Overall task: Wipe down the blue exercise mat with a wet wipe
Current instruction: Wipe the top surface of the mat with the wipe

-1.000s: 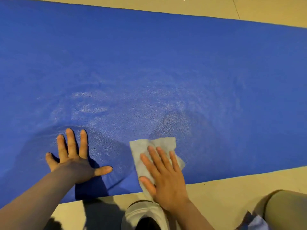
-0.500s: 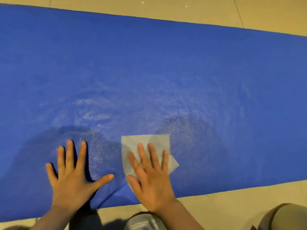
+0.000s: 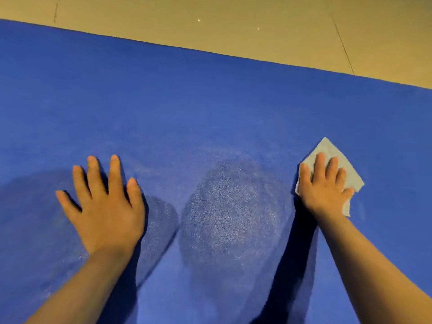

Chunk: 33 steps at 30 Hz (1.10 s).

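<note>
The blue exercise mat (image 3: 210, 108) fills most of the view, with a damp, glistening patch in its middle. My right hand (image 3: 323, 185) lies flat on a pale folded wet wipe (image 3: 327, 149) at the right, fingers straight, pressing it onto the mat. The wipe's corners stick out beyond my fingertips and by my thumb side. My left hand (image 3: 105, 206) rests flat on the mat at the left with fingers spread, holding nothing.
Beige tiled floor (image 3: 257, 24) runs along the mat's far edge at the top. Shadows of my head and arms fall on the mat between my hands.
My right hand has slid the wipe far to the right and further onto the mat. The view has moved forward, so the mat's near edge and my knees are out of sight.
</note>
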Available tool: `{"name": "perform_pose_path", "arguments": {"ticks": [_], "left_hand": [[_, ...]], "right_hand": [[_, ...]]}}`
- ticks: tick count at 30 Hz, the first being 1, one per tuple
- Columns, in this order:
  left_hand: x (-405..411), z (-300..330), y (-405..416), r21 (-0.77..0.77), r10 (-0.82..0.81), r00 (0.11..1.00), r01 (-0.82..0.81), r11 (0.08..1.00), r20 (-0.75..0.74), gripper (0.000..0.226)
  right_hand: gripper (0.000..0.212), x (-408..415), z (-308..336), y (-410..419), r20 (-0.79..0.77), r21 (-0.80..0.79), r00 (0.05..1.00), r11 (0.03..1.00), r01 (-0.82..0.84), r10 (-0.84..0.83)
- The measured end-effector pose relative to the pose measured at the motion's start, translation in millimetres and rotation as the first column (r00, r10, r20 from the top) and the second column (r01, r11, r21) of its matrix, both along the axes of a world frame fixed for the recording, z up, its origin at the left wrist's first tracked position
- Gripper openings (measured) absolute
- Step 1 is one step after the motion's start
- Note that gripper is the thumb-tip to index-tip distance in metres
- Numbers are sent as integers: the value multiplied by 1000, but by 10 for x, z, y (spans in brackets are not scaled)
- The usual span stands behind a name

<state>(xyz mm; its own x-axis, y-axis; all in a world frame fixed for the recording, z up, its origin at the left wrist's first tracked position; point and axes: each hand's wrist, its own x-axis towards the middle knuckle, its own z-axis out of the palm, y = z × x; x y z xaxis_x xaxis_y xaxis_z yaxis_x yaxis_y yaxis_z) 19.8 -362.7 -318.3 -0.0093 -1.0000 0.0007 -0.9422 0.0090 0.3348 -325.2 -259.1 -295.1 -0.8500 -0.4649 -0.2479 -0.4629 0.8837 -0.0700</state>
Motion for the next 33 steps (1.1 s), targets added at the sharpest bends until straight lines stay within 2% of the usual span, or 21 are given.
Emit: {"name": "perform_pose_path", "arguments": {"ticks": [1,2,4,6,8,10,11,12,13,16,17,19,21,22,24,25,27,29,30,31,33], "left_hand": [[-4,-15,9,-7,3,1000,-3,1000,13,60],[5,-24,18,-13,9,1000,-9,1000,25,60],[7,-43,5,-34,30,999,-29,999,33,60],[-27,-62,-28,-57,53,998,-51,997,33,58],[-63,-70,-29,-90,61,998,-58,994,30,57],[-79,-72,-34,-119,63,998,-60,991,20,57],[-74,-77,-32,-135,61,998,-57,989,27,56],[-67,-88,-24,-160,56,998,-49,986,40,55],[-62,-100,-18,-190,48,997,-37,981,54,53],[-56,-156,-19,-255,31,991,2,967,127,49],[-55,-163,-24,-258,27,989,11,966,144,49],[-51,-167,-27,-246,31,987,9,969,157,50],[-59,-152,-18,-237,57,987,-20,971,148,51],[-72,-143,-22,-235,64,988,-29,972,143,51],[-97,-136,-38,-231,64,988,-29,972,142,52],[-102,-134,-46,-229,63,988,-30,973,139,53],[-104,-128,-51,-219,63,990,-34,975,127,54],[-112,-123,-47,-221,56,991,-27,975,124,55],[-108,-128,-47,-224,52,990,-22,974,129,56],[-99,-141,-51,-229,46,989,-14,973,137,56],[-81,-169,-51,-240,37,986,3,971,161,56]], "right_hand": [[58,148,-24,-167,-18,-3,1000,1000,12,-12],[59,376,-84,-349,-47,-8,998,999,-52,52],[66,995,-225,-728,-113,-78,938,938,-338,328],[65,1622,-326,-1099,-191,-170,799,782,-599,570],[59,1924,-323,-1425,-220,-236,635,591,-771,740],[59,1713,-312,-1592,-217,-264,482,425,-866,849],[62,1458,-299,-1598,-205,-258,452,397,-881,868],[65,1130,-288,-1566,-173,-243,479,434,-867,861],[70,765,-261,-1530,-136,-214,555,522,-825,821],[76,-149,-135,-1403,-62,-111,865,857,-502,499],[72,-278,-96,-1419,-56,-93,927,922,-375,371],[63,-263,-54,-1616,-29,-91,989,985,-146,144],[60,30,-70,-1999,-8,-94,999,995,-44,43],[59,243,-95,-2217,-9,-98,995,990,-101,101],[59,805,-147,-2597,-25,-108,925,919,-379,378],[59,1123,-155,-2732,-23,-109,840,834,-541,542],[58,1557,-110,-2880,11,-128,609,605,-786,793],[58,1483,-95,-2969,13,-144,450,447,-883,893],[59,1297,-103,-2979,-6,-141,435,430,-892,900],[62,1047,-117,-2973,-29,-132,466,459,-879,884],[64,452,-132,-2893,-57,-121,618,609,-784,784]]}}
